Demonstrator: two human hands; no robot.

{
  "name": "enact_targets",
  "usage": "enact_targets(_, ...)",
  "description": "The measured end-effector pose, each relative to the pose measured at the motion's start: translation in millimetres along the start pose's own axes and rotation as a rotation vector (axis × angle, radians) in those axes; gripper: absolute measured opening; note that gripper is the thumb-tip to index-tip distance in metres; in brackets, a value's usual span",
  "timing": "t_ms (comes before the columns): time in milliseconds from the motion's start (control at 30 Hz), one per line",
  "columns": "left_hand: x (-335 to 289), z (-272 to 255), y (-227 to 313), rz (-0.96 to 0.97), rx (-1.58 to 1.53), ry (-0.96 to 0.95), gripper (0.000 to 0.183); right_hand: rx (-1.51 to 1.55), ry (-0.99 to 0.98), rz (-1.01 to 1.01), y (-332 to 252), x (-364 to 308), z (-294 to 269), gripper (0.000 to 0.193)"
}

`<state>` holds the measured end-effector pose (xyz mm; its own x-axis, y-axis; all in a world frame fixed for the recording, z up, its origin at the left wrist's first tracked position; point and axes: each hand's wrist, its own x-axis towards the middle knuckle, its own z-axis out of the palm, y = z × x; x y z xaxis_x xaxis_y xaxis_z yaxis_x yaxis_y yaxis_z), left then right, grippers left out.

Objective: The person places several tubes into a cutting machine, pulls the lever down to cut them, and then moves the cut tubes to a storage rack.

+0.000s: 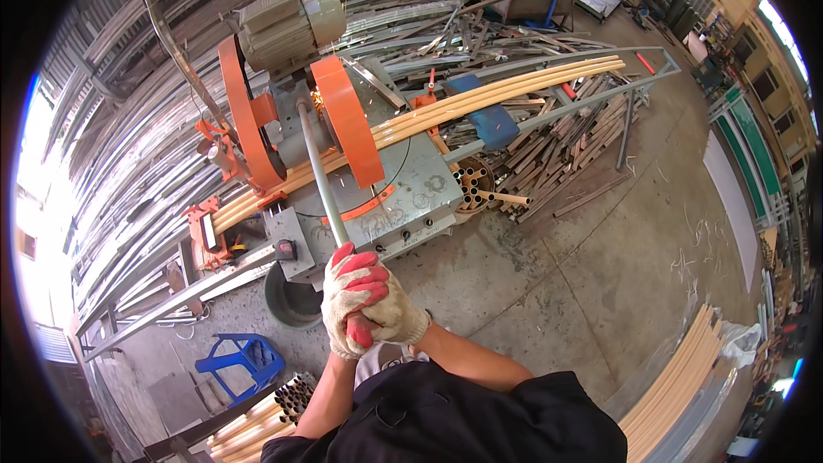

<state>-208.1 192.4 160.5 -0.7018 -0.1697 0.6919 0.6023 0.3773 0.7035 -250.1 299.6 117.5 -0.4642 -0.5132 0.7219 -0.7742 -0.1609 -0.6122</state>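
Both my hands wear cream work gloves with red-coated fingers. My left hand (339, 327) and my right hand (396, 309) are closed together, overlapping, around the lower end of a long grey lever handle (322, 185). The handle runs up to a cut-off saw with orange guards (346, 124) and a grey motor (279, 33). Sparks glow beside the guard near the handle's upper end. Beneath the guards, several tan tubes (501, 99) lie side by side across the saw's grey bed (411, 184). The blade and the cut spot are hidden by the guards.
An orange vise (206, 236) sits at the bed's left end. Below the bed stands a dark bucket (296, 304), near a blue stool (244, 364). Cut tubes fill a container (473, 193) at right. Scrap metal (566, 150) and tan tube stacks (673, 377) lie around.
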Motion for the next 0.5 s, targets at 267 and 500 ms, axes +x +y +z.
enact_targets(267, -7.9, 0.0, -5.1, 0.006, -0.002, -0.035, 0.035, 0.007, 0.028, 0.026, 1.7, -6.2, 2.7, 0.044)
enact_targets(500, -16.2, 1.0, -8.5, -0.001, -0.015, -0.038, 0.035, 0.054, 0.036, -0.003, 5.9, -13.8, 3.7, 0.041)
